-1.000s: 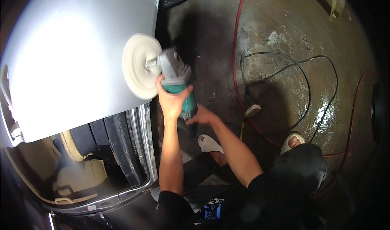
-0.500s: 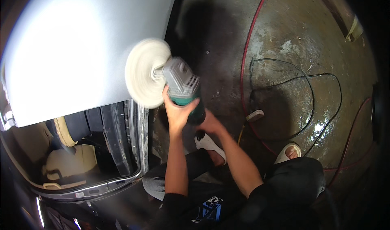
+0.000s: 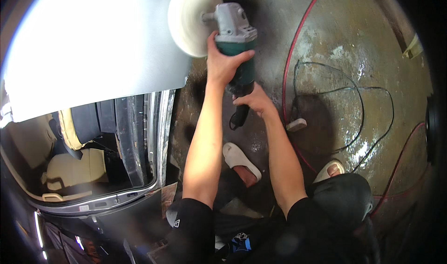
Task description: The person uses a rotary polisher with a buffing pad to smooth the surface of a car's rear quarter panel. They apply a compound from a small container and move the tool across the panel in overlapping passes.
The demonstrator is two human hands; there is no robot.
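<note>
A green and grey rotary polisher (image 3: 236,31) is held out ahead of me in both hands. Its round off-white pad (image 3: 192,19) is smeared by spinning and stands on edge beside the outer rim of a silver car door panel (image 3: 160,40). I cannot tell whether pad and panel touch. My left hand (image 3: 223,63) wraps the green body just behind the grey head, thumb across the top. Closer to me, my right hand (image 3: 256,101) grips the black rear handle, with the cord end (image 3: 239,117) hanging below it.
To the left is an open car doorway with a beige seat (image 3: 77,168) inside. A red hose (image 3: 289,54), a looped black cable (image 3: 358,105) and a small whitish block (image 3: 296,124) lie on the wet concrete floor (image 3: 340,73). My slippered feet are below.
Both hands have carried the polisher forward and slightly right, along the panel's edge. My arms are stretched out further. The pad is spinning in both frames.
</note>
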